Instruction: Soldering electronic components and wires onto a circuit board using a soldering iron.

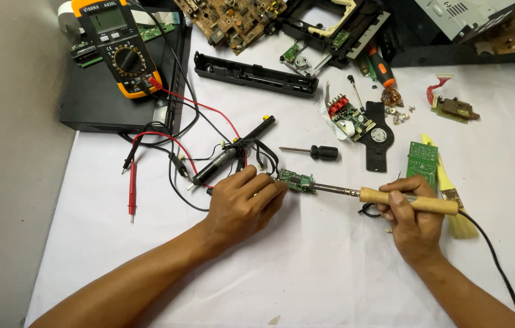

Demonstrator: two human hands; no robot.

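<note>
The small green rectangular circuit board [297, 180] lies on the white-covered worktop [306, 267] near the middle of the view, its long axis running roughly left to right with a slight downward tilt toward the right. The left hand [246, 203] sits directly to the board's left, fingers curled and pressed against the board's near-left end, pinning it to the sheet; this is the nearer hand by far. The right hand [412, 215] lies well to the board's right and is wrapped shut around the pale wooden handle of the soldering iron [391, 198], whose thin metal shaft reaches leftward, nearly in line with the board's long axis, so that the tip meets the board's right end. The iron's black cord trails off to the lower right. Just above the left hand lie a black cylindrical part [218, 163] with black wires, and red and black probe leads [166, 143] running up to the orange-cased multimeter [118, 45] on a black box at upper left. Beside the right hand are a yellow-handled brush [451, 200], a second green board [422, 159] and, farther up, a small black-handled screwdriver [312, 151].
</note>
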